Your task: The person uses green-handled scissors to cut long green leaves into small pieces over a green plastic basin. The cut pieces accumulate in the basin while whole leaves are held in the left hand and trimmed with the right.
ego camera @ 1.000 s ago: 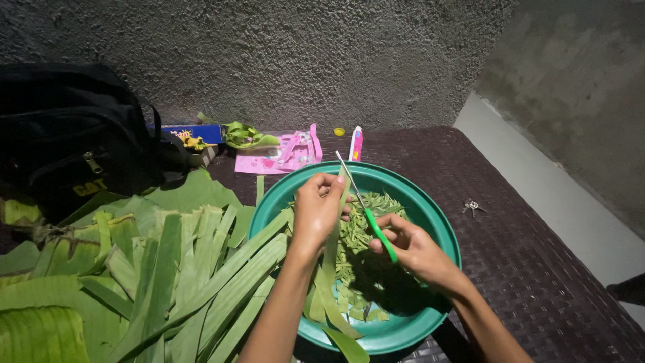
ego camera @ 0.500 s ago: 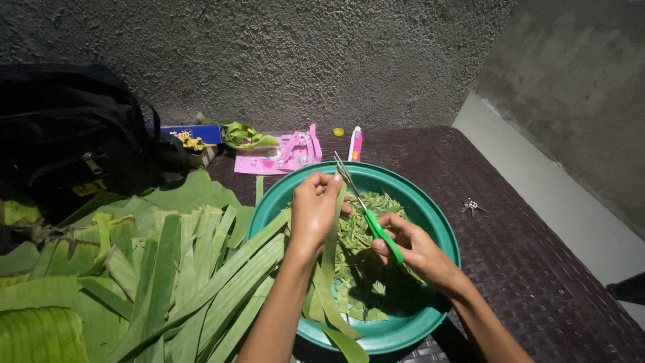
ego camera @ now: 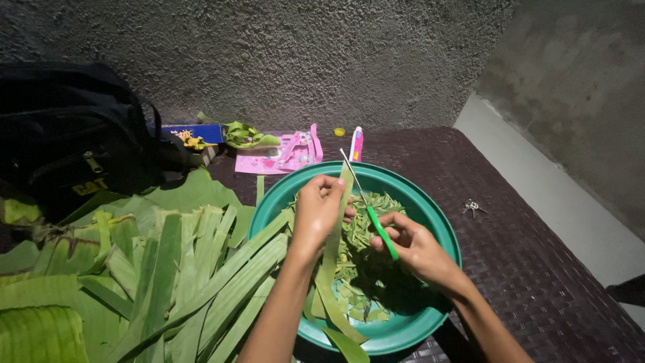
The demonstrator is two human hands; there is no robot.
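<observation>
The scissors point(ego camera: 368, 205) snap shut — half a second ago the blades stood apart, now they lie together as one thin line beside the leaf strip point(ego camera: 334, 235). The strip's tip pokes up higher past the left hand point(ego camera: 317, 212). The right hand point(ego camera: 410, 245) edges up a touch — fingers squeezed in on the green handles.

I see scissors point(ego camera: 368, 205) with thin bright metal blades and smooth green plastic handles. The basin point(ego camera: 430, 208) looks like glossy teal plastic. The leaf strip point(ego camera: 334, 235) is matt and ribbed along its length, like the heaped leaves point(ego camera: 168, 269) beside it. The worktop point(ego camera: 524, 262) is dark woven wicker, rough-textured. The wall point(ego camera: 302, 60) is coarse grey plaster. The backpack point(ego camera: 67, 134) is dull black cloth.
</observation>
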